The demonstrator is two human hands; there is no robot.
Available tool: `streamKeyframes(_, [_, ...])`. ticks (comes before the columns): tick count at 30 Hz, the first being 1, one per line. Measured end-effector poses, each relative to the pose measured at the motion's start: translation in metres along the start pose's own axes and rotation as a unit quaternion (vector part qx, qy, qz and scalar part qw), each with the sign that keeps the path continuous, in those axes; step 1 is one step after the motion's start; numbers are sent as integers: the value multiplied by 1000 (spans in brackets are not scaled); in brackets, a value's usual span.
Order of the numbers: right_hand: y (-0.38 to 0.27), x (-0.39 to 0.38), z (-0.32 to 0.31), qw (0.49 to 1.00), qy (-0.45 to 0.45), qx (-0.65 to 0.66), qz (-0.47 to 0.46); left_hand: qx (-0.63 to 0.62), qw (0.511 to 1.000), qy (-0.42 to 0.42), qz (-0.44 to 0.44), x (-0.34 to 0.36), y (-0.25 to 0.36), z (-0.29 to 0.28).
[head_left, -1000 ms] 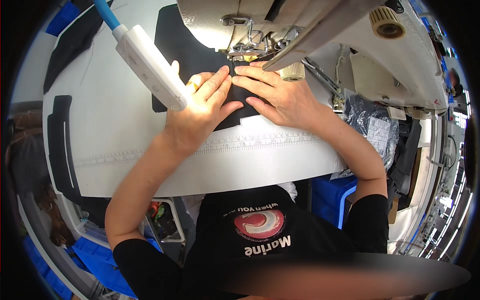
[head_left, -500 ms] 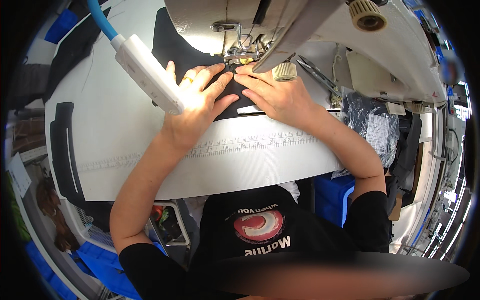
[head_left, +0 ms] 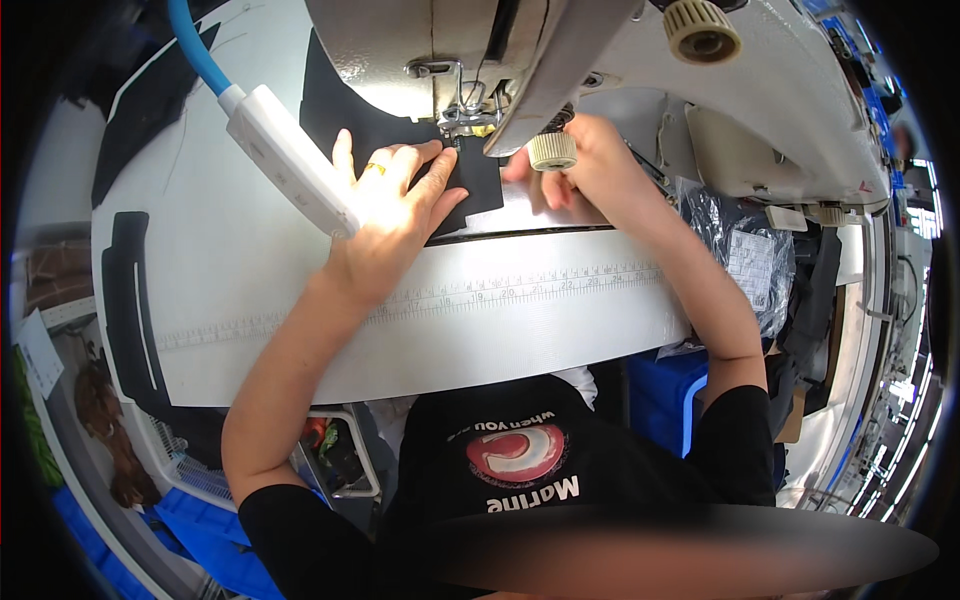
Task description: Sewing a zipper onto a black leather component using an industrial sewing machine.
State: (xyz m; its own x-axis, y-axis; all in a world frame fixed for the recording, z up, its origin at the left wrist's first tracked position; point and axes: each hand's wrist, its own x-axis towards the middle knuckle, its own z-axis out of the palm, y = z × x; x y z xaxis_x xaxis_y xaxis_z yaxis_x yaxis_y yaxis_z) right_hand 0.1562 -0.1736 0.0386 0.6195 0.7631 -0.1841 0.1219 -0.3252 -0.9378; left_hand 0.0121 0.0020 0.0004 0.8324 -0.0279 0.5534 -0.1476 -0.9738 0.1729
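Observation:
My left hand (head_left: 392,215) lies with its fingers spread on a piece of black fabric (head_left: 484,188), just in front of the presser foot (head_left: 468,122) of a sewing machine (head_left: 770,110). A ring is on one of its fingers. My right hand (head_left: 598,172) is off the fabric, to the right of the needle area, beside a cream knob (head_left: 553,152) on the machine. Its fingers are bent and blurred, and partly behind the knob, so whether they hold anything is hidden.
A white lamp (head_left: 285,160) on a blue flexible neck hangs over my left hand. Black pieces (head_left: 140,120) and a black strip (head_left: 128,285) lie at the table's left. To the right are a clear plastic bag (head_left: 745,270) and, below, a blue bin (head_left: 660,395).
My right hand has lifted off the black fabric and moved right and away from me, toward the machine's knob. My left hand stays on the fabric.

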Motion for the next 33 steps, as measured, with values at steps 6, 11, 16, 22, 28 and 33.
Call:
streamKeyframes(6, [8,18,-10,928,-74,356,85,23,1000,15,-6,-5,2,1])
streamKeyframes(11, [21,13,-3,955,-43,292,-15,17,1000,-8,-4,-6,3,-1])
streamKeyframes(16, [19,9,3,938,-38,341,-54,4,1000,-10,-13,-6,4,-2])
streamKeyframes(22, [33,10,22,846,130,-325,-401,9,1000,-15,-12,-7,3,-2])
streamKeyframes(28, [46,15,22,779,138,-425,-439,8,1000,-19,-14,-7,3,0])
streamKeyframes(33, [43,11,22,783,112,-443,-423,8,1000,-20,-11,-8,5,0])
